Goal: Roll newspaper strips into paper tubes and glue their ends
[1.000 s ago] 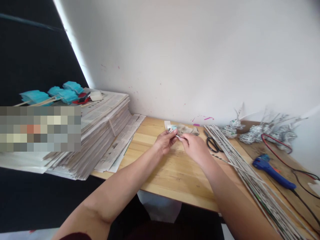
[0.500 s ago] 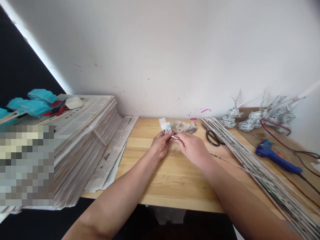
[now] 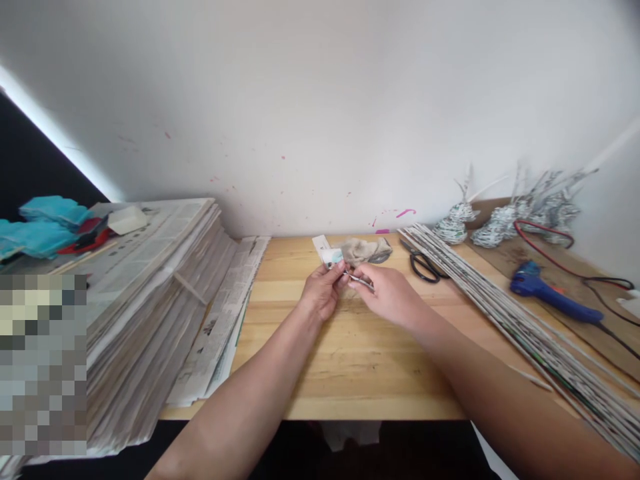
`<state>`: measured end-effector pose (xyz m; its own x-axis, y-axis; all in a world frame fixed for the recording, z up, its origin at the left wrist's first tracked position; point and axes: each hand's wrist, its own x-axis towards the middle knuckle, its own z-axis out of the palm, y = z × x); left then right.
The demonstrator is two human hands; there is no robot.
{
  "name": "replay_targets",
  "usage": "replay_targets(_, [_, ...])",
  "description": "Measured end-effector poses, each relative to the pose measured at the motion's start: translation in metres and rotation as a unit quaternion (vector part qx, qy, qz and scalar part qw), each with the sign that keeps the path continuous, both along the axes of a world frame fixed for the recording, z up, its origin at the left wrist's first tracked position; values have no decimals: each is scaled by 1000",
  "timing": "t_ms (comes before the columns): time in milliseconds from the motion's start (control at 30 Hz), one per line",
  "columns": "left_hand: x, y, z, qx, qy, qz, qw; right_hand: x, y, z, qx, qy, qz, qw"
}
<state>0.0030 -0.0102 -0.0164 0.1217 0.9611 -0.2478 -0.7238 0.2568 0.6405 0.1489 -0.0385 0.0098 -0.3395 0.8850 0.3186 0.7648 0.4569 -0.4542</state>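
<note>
My left hand (image 3: 321, 292) pinches the end of a thin rolled-paper tube between thumb and fingers. My right hand (image 3: 393, 297) is closed on the same paper tube (image 3: 362, 280), a little to the right. Just beyond my left fingertips is a small piece of printed paper (image 3: 332, 255) in white and pale blue; whether it joins the tube I cannot tell. A crumpled beige cloth (image 3: 367, 249) lies behind both hands. Black-handled scissors (image 3: 424, 267) rest to the right, partly under a bundle of long paper tubes (image 3: 470, 293).
A tall stack of newspapers (image 3: 165, 300) stands at the left, with blue bundles (image 3: 53, 217) on top. On the right are a blue glue gun (image 3: 557, 300) with its cable, brown cardboard (image 3: 575, 340) and several woven paper figures (image 3: 453, 223) against the wall (image 3: 320, 113).
My right hand has turned and loosened slightly, so more of the tube shows between its fingers. My left hand keeps its pinch. The view has shifted slightly.
</note>
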Motion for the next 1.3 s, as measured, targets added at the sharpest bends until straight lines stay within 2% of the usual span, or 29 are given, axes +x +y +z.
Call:
replay_targets(300, [0,-2,4,-8,5,-32,999,4,2,3,-59,-11,12,998])
replay_targets(533, [-3,0,5,9,5,-30,1000,5,0,0,14,-19,-21,999])
replay_targets(733, [-5,2,4,4,4,-21,1000,2,-5,7,66,-46,-26,996])
replay_targets(967, [-4,1,4,-5,16,-14,1000,6,-3,5,2,-62,-27,998])
replay_targets(1100, [-3,1,3,-13,15,-5,1000,4,-6,6,23,-48,-24,998])
replay_targets(1300, [-4,2,2,-4,7,-15,1000,2,-8,11,26,-83,-20,996])
